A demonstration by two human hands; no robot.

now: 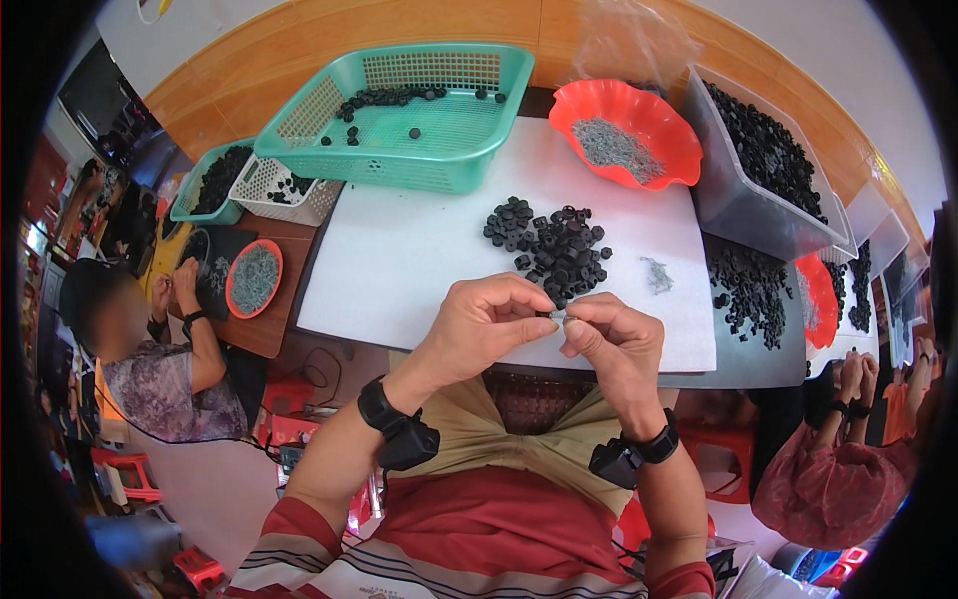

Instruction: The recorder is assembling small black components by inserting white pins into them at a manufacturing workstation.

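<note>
My left hand (491,324) and my right hand (621,344) meet at the fingertips over the table's near edge, both pinched closed. Between them is a small pale grey piece (559,314), gripped by the right fingers. A dark bit shows at the left fingertips, mostly hidden by them; it looks like one of the small black parts. Just beyond my hands lies a loose heap of small round black parts (564,248) on the white table sheet (399,270). To its right is a little pile of thin pale grey pieces (656,276).
Beyond the heap stand a green basket (399,170) with black parts, a red scalloped bowl (681,140) of grey pieces, and a clear bin (748,210) full of black parts. A co-worker (160,389) sits at the left, another (838,479) at the right.
</note>
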